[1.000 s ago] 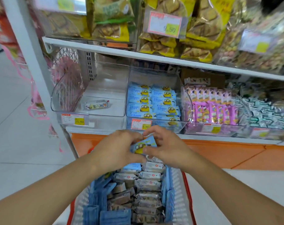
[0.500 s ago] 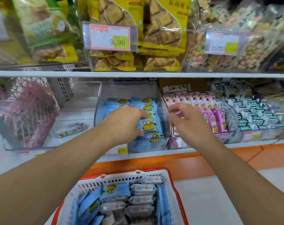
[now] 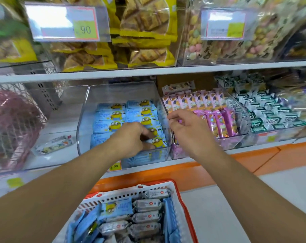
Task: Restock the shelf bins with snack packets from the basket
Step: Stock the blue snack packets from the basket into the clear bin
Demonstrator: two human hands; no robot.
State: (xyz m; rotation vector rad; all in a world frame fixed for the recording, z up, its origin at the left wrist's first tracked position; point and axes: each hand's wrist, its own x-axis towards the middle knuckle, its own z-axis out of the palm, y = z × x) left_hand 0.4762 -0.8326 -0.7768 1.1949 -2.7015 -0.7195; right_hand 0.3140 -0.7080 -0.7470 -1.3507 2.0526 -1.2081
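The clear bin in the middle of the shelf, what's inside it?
The clear bin holds rows of blue snack packets printed with a yellow cartoon figure. The left hand reaches in and covers some front packets; what lies beneath the top layer is hidden.

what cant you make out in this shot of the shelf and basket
- Head view: whether the left hand grips a blue cartoon snack packet; its own fingers hide this.
- First digit on the upper yellow price tag: blurred.
- Near end of the red-rimmed white basket: cut off by the bottom edge.
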